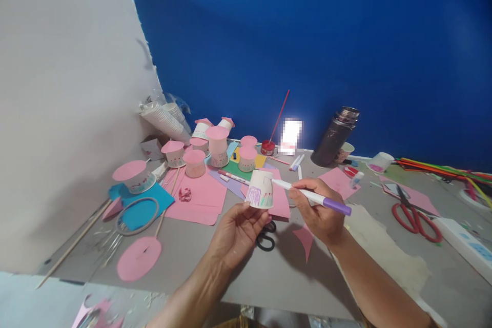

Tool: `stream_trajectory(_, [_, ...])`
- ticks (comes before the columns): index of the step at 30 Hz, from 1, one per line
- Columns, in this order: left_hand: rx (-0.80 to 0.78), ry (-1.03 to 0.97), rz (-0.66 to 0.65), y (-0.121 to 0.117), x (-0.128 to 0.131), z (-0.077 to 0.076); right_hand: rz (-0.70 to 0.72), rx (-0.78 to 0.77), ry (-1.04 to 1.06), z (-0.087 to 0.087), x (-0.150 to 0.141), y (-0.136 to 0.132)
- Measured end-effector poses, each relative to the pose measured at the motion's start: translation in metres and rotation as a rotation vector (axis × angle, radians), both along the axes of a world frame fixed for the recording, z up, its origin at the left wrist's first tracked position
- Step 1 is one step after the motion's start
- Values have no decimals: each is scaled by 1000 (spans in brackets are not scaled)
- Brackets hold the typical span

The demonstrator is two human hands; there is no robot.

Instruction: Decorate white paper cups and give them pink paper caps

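Observation:
My left hand (240, 230) grips an upside-down white paper cup (260, 189) by its rim, above the middle of the table. Purple scribbled lines and small green and red marks cover part of the cup's side. In my right hand (321, 210) is a white marker (313, 196) with a purple cap on its back end. The marker's tip points at the cup's upper right side, close to it or touching; I cannot tell which. Below the cup, black-handled scissors (266, 241) lie partly hidden behind my left hand.
Several decorated cups with pink paper tops (217, 146) stand at the back left. A dark thermos (334, 137) is at the back right. Red-handled scissors (415, 218) and a white power strip (467, 243) lie to the right. Pink paper (203, 205) and a grey ring (137, 215) are on the left.

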State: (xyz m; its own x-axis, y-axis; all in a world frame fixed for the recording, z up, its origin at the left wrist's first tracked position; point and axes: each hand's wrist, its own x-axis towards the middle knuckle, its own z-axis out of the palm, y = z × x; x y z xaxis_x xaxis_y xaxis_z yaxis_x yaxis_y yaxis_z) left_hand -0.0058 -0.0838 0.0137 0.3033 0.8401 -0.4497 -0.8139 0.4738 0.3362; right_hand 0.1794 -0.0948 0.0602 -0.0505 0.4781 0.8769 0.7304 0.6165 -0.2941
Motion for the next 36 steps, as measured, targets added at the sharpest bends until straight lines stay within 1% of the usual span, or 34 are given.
stream_trajectory(10, [-44,-7,-3,0,-1,3,-2,-10,-17,1,1,0])
stream_trajectory(14, [-46,-11,2,0,-1,2,2,-7,-19,2,0,-2])
stream_trajectory(20, [-30,-16,3,0,-1,-1,81,-18,-46,5,-2,-4])
stream_trajectory(27, [-3,-19,-13,0,0,-3,143,-25,-81,2,-5,-4])
stream_trajectory(30, [5,-20,-16,0,0,-3,130,-29,-86,2,-5,-3])
stream_trajectory(36, [-43,-20,4,0,0,1,90,-49,-65,4,-3,-3])
